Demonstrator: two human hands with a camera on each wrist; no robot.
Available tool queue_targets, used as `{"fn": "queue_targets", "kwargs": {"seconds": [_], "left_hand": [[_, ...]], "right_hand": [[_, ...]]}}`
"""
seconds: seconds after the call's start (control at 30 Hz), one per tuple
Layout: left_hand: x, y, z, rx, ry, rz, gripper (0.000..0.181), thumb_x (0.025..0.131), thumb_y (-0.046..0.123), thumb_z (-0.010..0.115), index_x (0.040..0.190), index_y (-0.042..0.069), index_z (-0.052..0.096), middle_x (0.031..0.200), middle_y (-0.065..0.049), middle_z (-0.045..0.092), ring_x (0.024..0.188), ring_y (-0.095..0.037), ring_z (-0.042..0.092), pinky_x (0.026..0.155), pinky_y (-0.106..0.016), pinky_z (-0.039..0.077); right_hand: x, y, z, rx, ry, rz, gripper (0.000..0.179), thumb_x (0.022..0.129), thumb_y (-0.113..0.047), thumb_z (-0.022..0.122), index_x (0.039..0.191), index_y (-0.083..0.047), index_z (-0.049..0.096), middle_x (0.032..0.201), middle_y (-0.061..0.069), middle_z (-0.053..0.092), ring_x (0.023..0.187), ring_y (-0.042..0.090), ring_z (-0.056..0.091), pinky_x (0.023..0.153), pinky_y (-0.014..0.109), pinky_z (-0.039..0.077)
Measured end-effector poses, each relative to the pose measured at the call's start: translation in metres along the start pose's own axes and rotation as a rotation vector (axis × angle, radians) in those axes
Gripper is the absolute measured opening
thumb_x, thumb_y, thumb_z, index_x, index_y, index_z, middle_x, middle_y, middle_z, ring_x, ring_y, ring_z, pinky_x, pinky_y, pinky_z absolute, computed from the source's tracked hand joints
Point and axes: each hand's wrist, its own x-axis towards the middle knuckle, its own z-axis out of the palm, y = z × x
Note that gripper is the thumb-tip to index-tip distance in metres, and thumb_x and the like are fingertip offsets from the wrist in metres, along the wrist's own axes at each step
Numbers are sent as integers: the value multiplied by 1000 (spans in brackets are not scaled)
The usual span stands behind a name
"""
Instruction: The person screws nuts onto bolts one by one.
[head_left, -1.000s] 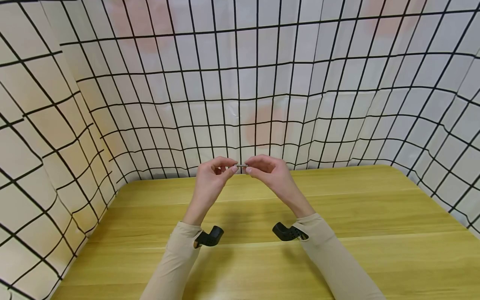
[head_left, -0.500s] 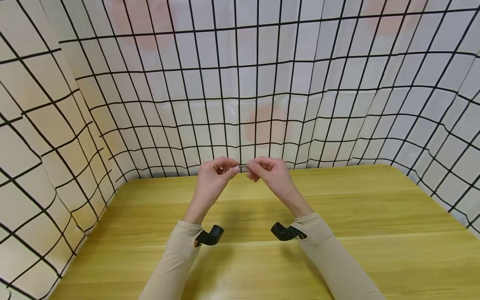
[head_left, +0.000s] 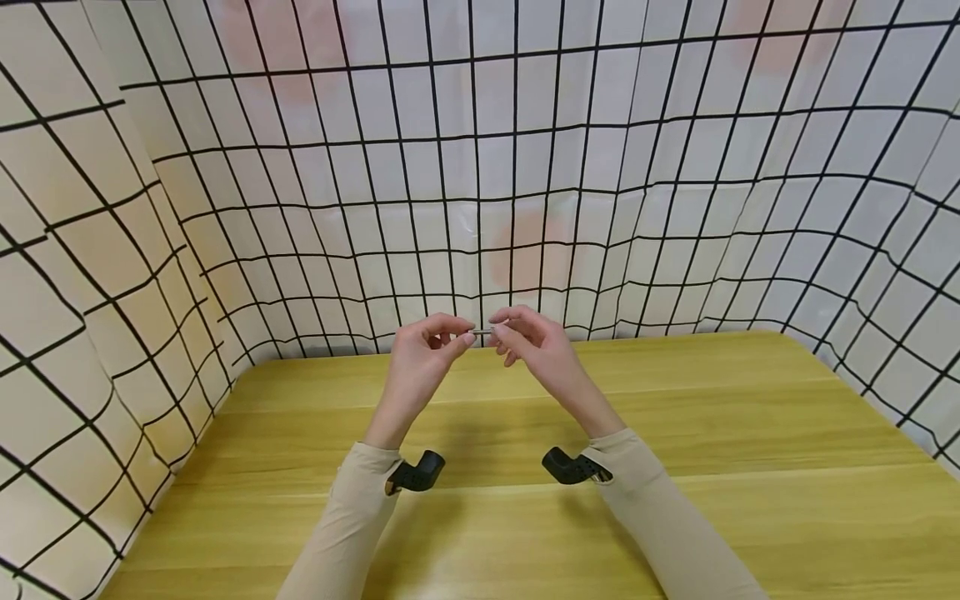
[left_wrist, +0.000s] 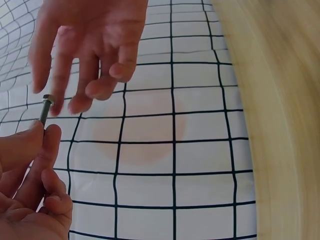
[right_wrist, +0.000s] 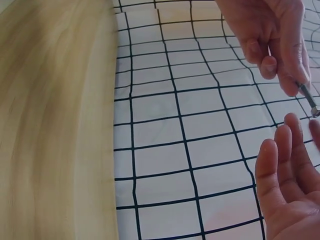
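A small metal bolt (left_wrist: pixel 45 111) with a hex-shaped end is pinched between the thumb and forefinger of my left hand (head_left: pixel 422 354). It lies sideways in the head view, held up off the table near its far edge. Threads show along the bolt (right_wrist: pixel 308 96) in the right wrist view. My right hand (head_left: pixel 543 342) is at the hex end, with thumb and fingers parted around it. Seen from the left wrist, the fingers of the right hand (left_wrist: pixel 92 45) reach down loosely beside that end without gripping it. The part of the bolt inside the left fingertips is hidden.
A wooden table (head_left: pixel 480 533) spreads below both hands. White sheeting with a black grid (head_left: pixel 495 167) rises behind the table and along both sides. Each wrist carries a black camera mount, one a left mount (head_left: pixel 420 472) and one a right mount (head_left: pixel 573 465).
Half a second ago my right fingers were closed together at the bolt's end; now they have spread apart. My left hand keeps its pinch, nearly still.
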Motion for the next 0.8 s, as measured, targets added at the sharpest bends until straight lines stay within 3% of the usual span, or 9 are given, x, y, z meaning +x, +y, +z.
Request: {"fn": "queue_targets", "kwargs": {"seconds": [0.13,0.3,0.47,0.8], "left_hand": [[5,-24,2,-10,4,7,11,89,10,74,97,2,76,87,-9,66,73,-25,44,63,-30,32],[3,-24,1,-16,7,19,9,89,14,75,95,8,77,85,-3,66,71,-22,45,62,-30,34],[5,-24,1,0,11,34,7,89,11,75,94,8,77,82,-1,65,70,-20,45,62,-29,34],[5,-23,2,-17,7,32,10,90,13,74,96,6,77,87,-5,68,72,-23,46,64,-31,34]], "right_hand": [[-1,-1,0,-8,-10,-27,29,98,-15,63,127,-14,57,119,18,63,102,29,61,82,44,52],[-4,-12,3,1,0,-39,24,96,-4,63,120,-4,61,117,19,62,106,27,59,86,38,51],[-7,-29,5,-22,11,-33,20,95,-3,63,115,1,63,112,22,63,101,20,61,87,36,51],[-2,0,0,21,28,5,26,96,-18,67,117,-3,66,103,7,71,99,24,65,89,36,51]]}}
